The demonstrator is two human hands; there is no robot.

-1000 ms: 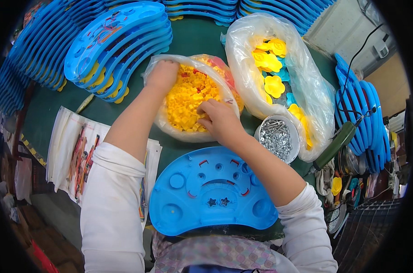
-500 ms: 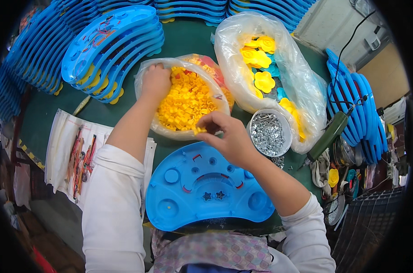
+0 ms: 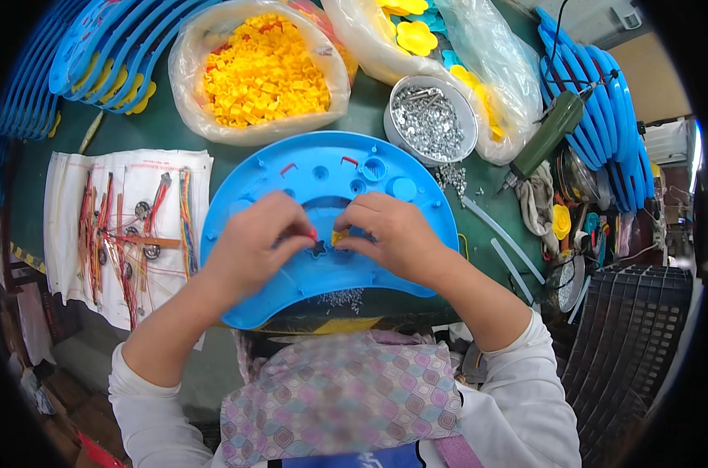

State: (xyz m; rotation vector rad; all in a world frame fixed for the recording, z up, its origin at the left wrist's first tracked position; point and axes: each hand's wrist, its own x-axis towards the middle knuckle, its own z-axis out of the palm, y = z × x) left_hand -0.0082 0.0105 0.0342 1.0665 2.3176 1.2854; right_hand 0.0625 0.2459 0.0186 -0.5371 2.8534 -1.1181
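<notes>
Shift of work from the bag (image 3: 184, 86) to the blue panel (image 3: 253, 183).
The left hand (image 3: 264, 240), formerly in the bag, now pinches a red piece (image 3: 313, 234) above the panel; the right hand (image 3: 391, 234), formerly at the bag's rim, has brought a yellow piece (image 3: 338, 236) beside a star-shaped opening (image 3: 318, 249).

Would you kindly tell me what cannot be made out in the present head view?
All in the head view:
Red piece: full shape, mostly covered by the left hand.
Yellow piece: full shape, partly covered by the right hand.
Blue stack at upper left: full extent, cut off by the top edge.
Small metal parts in the white bowl: exact kinds, too small and heaped.
</notes>
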